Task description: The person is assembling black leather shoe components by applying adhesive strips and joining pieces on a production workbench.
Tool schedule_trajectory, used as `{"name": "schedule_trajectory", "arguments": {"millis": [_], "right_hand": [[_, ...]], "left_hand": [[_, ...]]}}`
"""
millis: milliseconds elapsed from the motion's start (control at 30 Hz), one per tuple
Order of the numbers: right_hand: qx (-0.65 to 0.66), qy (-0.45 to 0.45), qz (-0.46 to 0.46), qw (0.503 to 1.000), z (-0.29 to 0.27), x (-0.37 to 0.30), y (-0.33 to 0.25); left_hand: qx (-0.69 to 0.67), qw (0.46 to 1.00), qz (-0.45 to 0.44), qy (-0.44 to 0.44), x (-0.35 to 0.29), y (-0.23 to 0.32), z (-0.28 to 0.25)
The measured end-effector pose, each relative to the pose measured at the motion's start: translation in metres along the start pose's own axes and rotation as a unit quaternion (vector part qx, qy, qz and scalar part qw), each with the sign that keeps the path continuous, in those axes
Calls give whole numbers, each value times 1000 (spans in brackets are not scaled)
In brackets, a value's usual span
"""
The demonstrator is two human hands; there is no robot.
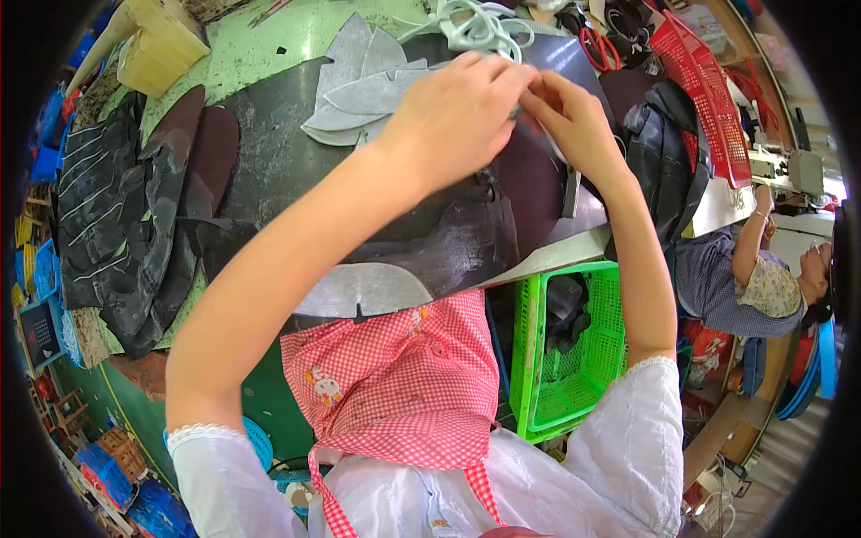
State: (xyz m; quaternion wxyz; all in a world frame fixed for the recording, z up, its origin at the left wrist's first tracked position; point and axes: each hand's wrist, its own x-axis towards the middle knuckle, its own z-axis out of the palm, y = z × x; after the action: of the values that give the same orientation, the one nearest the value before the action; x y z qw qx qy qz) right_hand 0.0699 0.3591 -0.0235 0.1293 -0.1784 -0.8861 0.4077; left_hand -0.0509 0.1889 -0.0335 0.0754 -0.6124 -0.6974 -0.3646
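Observation:
My left hand (pixel 462 112) and my right hand (pixel 574 121) meet over the far part of the table, fingertips pinched together. What they pinch is mostly hidden by the fingers. A thin pale strip (pixel 571 193) hangs below my right hand. Right behind my hands lies a loose tangle of pale green strips (pixel 475 29). To the left of my left hand, grey leaf-shaped cut pieces (pixel 363 94) are stacked on a dark sheet (pixel 278 134). A dark maroon piece (pixel 529 193) lies under my hands. At the near table edge rests a grey curved piece (pixel 363 289).
Black pieces with white lines (pixel 99 206) pile up at left, near a yellowish container (pixel 161 54). On the right are red-handled scissors (pixel 596 49), black pieces (pixel 664 148) and a red basket (pixel 708 99). A green basket (pixel 529 359) stands below; a co-worker (pixel 744 278) sits far right.

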Motion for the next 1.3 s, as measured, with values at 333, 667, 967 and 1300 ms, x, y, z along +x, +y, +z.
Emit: {"name": "schedule_trajectory", "arguments": {"millis": [333, 667, 967, 1300], "right_hand": [[-163, -90, 130, 974, -102, -34, 39], [-173, 49, 22, 983, -40, 41, 72], [531, -178, 10, 829, -106, -4, 14], [305, -133, 101, 938, -59, -58, -54]], "left_hand": [[78, 995, 14, -63, 27, -61, 48], [68, 997, -7, -43, 44, -46, 52], [119, 990, -8, -76, 39, -56, 59], [-36, 978, -94, -181, -22, -14, -123]]}}
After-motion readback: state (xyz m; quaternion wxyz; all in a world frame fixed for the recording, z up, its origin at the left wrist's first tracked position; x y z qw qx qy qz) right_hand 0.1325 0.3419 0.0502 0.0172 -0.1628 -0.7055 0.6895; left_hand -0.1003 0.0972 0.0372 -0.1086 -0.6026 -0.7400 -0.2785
